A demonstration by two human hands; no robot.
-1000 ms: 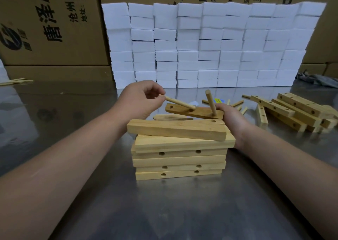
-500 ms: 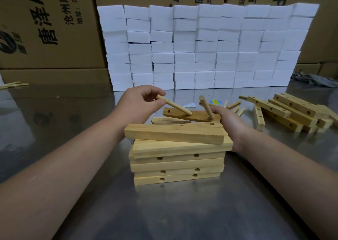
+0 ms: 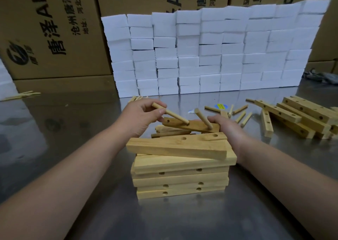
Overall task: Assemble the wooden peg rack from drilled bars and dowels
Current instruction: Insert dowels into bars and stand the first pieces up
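Drilled bar (image 3: 193, 126) is held tilted just behind a stack of about six bars (image 3: 180, 166), mid steel table (image 3: 73, 130). Its right end is gripped by the right hand (image 3: 228, 128), fingers curled round it. Two dowels are counted in it: a seated dowel (image 3: 203, 118) near the right end, and a slanted dowel (image 3: 170, 112) pinched by the left hand (image 3: 140, 117), tip at the middle hole. Roughly seven loose dowels (image 3: 239, 116) and a pile of bars (image 3: 301, 119) lie toward the right edge. White foam blocks (image 3: 210, 53) are stacked along the far edge, with cardboard cartons (image 3: 54, 29) behind.

2 bare forearms (image 3: 73, 166), bare left hand (image 3: 140, 117) and right hand (image 3: 228, 128), short-cut thumbnail (image 3: 162, 111).
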